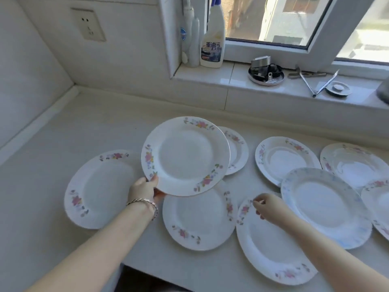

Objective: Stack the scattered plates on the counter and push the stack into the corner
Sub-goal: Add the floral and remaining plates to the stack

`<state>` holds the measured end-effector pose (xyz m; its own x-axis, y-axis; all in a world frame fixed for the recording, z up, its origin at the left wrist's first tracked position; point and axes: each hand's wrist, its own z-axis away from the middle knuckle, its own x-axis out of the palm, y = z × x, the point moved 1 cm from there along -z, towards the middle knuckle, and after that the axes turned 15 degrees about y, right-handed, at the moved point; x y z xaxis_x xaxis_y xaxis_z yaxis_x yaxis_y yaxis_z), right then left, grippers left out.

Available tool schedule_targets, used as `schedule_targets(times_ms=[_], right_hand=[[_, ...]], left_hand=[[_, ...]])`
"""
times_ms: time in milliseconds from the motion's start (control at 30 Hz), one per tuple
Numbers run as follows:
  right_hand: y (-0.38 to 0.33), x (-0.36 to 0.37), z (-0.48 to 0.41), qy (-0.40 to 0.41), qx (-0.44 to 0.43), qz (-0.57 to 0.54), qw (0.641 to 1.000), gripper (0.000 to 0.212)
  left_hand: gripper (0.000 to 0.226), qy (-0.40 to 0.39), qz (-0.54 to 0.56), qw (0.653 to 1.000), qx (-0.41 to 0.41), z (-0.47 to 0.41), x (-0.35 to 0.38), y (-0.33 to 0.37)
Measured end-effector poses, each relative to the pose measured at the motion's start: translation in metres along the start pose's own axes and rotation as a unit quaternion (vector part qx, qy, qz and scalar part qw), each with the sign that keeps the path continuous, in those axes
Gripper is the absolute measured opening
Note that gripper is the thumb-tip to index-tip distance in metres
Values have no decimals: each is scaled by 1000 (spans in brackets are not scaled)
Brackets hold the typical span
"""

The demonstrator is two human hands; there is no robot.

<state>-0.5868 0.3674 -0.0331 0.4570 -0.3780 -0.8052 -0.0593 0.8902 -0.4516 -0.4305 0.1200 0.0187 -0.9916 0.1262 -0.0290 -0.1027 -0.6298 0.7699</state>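
Observation:
Several white plates with pink flower rims lie scattered on the pale counter. My left hand grips one plate by its near-left rim and holds it lifted above the others. Under it lie a plate at the left, one at the front middle and a smaller one behind. My right hand rests its fingertips on the far rim of the front-right plate. More plates lie to the right, among them a blue-rimmed one. The counter's corner is at the far left.
A window sill runs behind the counter with a spray bottle, a round tin of small items, tongs and a lid. A wall socket sits above the corner. The counter's front edge drops off near my arms.

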Motion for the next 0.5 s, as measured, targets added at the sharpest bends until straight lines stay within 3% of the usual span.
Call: schedule_targets(times_ms=[233,333,433,500], right_hand=[[-59,35,13,-30,-67,37,997,12],[-71,45,18,-27,-71,63,995,22],[-78,50,21,-30,-73,79,994,20],[-81,52,23,-31,-77,78,994,20]], left_hand=[[28,82,27,996,5,-45,-103,35],[27,101,26,995,2,-54,-128,35],[13,122,27,992,-10,-65,-143,30],[17,133,37,990,-22,-69,-147,28]])
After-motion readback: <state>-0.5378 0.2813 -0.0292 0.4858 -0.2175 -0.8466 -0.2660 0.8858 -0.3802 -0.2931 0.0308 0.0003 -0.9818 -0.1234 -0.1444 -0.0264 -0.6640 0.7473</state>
